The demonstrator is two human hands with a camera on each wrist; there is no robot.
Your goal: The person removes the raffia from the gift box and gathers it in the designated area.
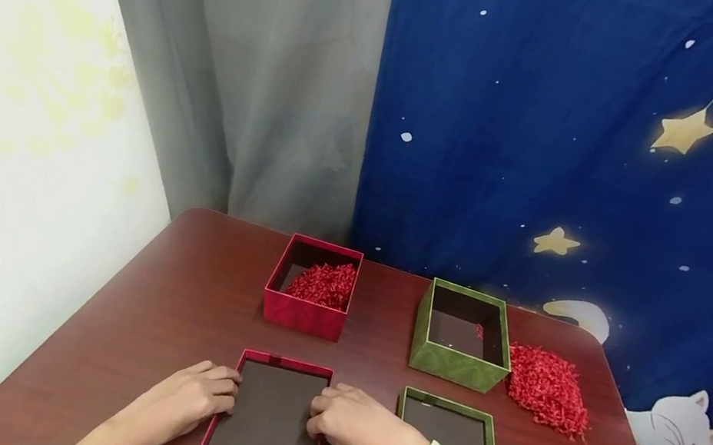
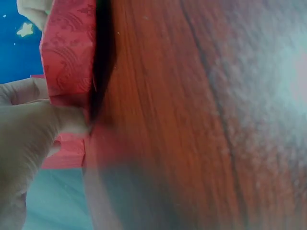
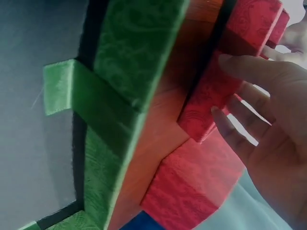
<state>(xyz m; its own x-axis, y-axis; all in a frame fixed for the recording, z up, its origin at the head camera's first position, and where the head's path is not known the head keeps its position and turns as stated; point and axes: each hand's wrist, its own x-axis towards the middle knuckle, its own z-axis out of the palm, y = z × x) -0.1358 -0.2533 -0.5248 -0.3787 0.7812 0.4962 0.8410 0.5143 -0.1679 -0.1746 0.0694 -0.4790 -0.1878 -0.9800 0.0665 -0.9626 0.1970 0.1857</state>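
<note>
A red box lid (image 1: 267,418) lies inside-up on the brown table, its dark inner face showing in the head view. My left hand (image 1: 200,392) grips its left wall. The left wrist view has the thumb of that hand (image 2: 29,139) against the patterned red outer side (image 2: 71,48). On the opposite wall is my right hand (image 1: 353,420), pinching the lid's edge. In the right wrist view, the thumb and a finger of the right hand (image 3: 283,110) touch the red outer side (image 3: 211,96), while other fingers are partly hidden behind it.
Behind the lid stands an open red box (image 1: 302,317) with red shredded paper (image 1: 325,285) in it. An open green box (image 1: 455,369) stands right of it, beside a heap of red shredded paper (image 1: 547,389). A green lid (image 1: 446,427) lies by my right forearm.
</note>
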